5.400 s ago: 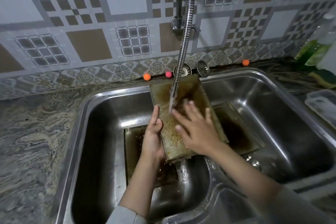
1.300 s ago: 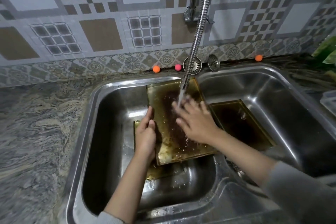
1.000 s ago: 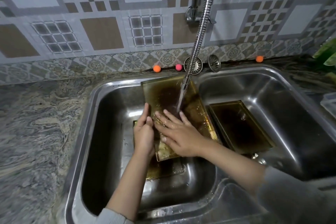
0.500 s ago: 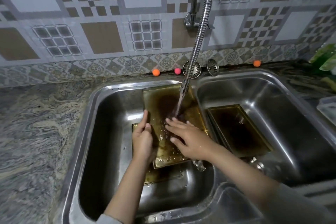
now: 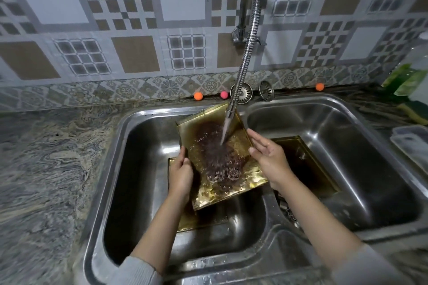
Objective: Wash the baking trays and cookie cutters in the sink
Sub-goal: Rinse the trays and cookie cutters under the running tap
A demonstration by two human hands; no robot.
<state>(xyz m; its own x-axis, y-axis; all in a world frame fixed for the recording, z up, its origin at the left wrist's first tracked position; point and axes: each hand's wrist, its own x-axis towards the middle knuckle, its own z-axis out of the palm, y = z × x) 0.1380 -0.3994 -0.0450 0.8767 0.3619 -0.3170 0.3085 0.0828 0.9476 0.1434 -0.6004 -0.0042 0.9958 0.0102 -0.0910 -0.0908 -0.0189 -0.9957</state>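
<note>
A gold baking tray with a dark stained middle is tilted over the left basin of the steel sink, its far end propped against the back wall. Water from the flexible tap runs onto it. My left hand grips the tray's left edge. My right hand rests with straight fingers along the tray's right edge. A second gold tray lies flat on the left basin's floor beneath it. A third tray lies in the right basin. No cookie cutters show.
Two sink strainers lean at the back ledge beside small orange and pink balls. A clear plastic container and a green bottle stand on the counter at right. Marbled countertop spreads to the left.
My right hand has come off the tray's stained middle, where it was rubbing under the water, and moved to the tray's right edge. The left hand keeps its hold on the left edge.
</note>
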